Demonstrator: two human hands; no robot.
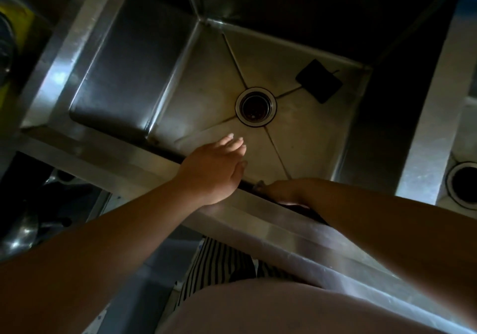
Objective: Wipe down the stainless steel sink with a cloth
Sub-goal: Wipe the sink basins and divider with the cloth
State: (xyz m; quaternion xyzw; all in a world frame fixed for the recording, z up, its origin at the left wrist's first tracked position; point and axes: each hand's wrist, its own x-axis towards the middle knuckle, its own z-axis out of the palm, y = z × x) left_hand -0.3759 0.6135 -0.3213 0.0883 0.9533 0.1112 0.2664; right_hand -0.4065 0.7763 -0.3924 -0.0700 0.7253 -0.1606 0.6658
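Sink (124, 57) under left grip (214, 168), fingers relaxed

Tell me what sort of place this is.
Probably a commercial kitchen or scullery: a deep stainless steel sink with a strainer drain, and a second drain in a neighbouring basin.

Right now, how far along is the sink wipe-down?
Done: nothing shows as wiped; the sink floor looks dull and streaked around the drain. In hand: left hand open and empty over the basin; right hand at the near rim, its grip hidden. Left: no cloth is visible, and a dark square pad lies untouched.
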